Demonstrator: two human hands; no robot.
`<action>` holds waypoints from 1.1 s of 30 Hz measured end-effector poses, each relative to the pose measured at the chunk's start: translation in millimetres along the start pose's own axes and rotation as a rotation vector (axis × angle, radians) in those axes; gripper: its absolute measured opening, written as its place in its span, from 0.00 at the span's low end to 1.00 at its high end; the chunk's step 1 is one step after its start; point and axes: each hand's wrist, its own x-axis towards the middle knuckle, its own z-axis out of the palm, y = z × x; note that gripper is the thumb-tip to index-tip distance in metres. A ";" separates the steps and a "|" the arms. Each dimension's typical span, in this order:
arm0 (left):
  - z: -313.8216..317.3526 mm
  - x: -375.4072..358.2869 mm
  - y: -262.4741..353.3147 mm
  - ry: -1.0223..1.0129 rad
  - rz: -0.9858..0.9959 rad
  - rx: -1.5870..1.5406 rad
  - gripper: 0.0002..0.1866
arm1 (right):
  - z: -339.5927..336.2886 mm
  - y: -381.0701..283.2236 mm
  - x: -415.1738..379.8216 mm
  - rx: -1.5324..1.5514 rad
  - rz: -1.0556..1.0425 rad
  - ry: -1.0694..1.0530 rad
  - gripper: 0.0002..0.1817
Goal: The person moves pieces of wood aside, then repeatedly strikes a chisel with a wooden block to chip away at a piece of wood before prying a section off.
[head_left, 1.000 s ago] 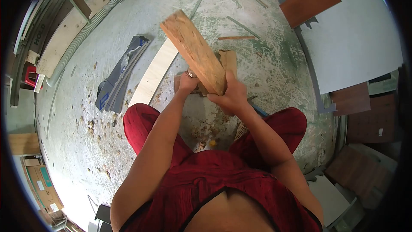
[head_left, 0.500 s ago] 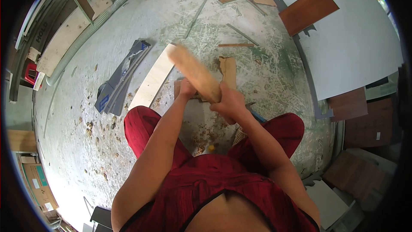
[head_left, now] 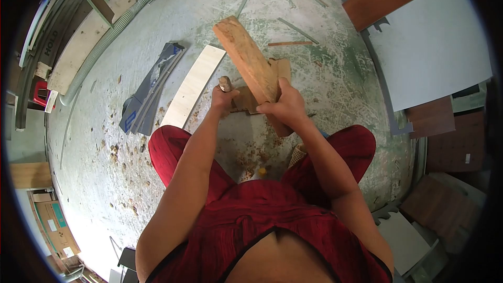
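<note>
My left hand (head_left: pixel 223 100) is closed in a fist around a tool, whose rounded, worn brown handle end (head_left: pixel 225 83) sticks up above the fingers. Its lower part is hidden. My right hand (head_left: pixel 287 107) grips the near end of a thick, rough wooden block (head_left: pixel 243 55), tilted up and away to the left. Between and beneath both hands lies a flat brown piece of wood (head_left: pixel 242 98), partly covered. A torn tan board piece (head_left: pixel 284 67) shows behind the block.
Left of my hands lie a pale plank (head_left: pixel 194 86) and dark grey strips (head_left: pixel 152 91). A grey hose (head_left: pixel 112 34) runs along the far left. Thin strips lie ahead on the concrete floor (head_left: pixel 99 178). At right stands a large white panel (head_left: pixel 424 42) with brown boards.
The block, blurred before, has risen away from my left hand and now shows sharply. The handle end in my left fist has come into view.
</note>
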 end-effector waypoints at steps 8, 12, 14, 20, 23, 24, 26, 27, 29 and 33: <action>6.1 -1.8 -6.5 -0.016 0.092 -0.075 0.14 | 24.8 -6.5 -12.1 -0.070 -0.142 -0.043 0.36; -0.2 28.7 -47.5 -0.031 0.122 0.019 0.16 | 30.8 3.4 0.3 -0.183 -0.072 -0.147 0.36; -2.8 25.6 -46.5 -0.023 0.111 -0.022 0.16 | 25.3 -7.2 -2.5 -0.019 -0.127 -0.069 0.35; -0.3 24.4 -47.5 -0.005 0.156 0.004 0.16 | 32.3 -9.8 -9.5 0.085 -0.213 0.025 0.34; 0.2 9.4 -25.6 -0.027 0.048 -0.045 0.09 | 42.2 5.8 -1.0 -0.251 -0.069 -0.191 0.34; 0.3 11.2 -28.1 -0.016 0.033 -0.149 0.08 | 45.0 5.1 0.0 -0.279 -0.046 -0.215 0.34; -3.0 14.3 -35.4 -0.070 -0.136 -0.543 0.07 | 47.3 2.3 0.6 -0.297 -0.014 -0.256 0.33; -5.1 21.1 -44.4 -0.096 -0.134 -0.570 0.08 | 44.9 -2.0 -0.4 -0.289 -0.007 -0.271 0.33; -9.2 36.9 -67.8 -0.121 -0.121 -0.581 0.09 | 43.6 -3.9 -1.5 -0.287 -0.001 -0.289 0.33; -13.6 36.2 -62.9 -0.052 -0.001 -0.218 0.11 | 38.0 -7.7 0.0 -0.304 0.010 -0.304 0.33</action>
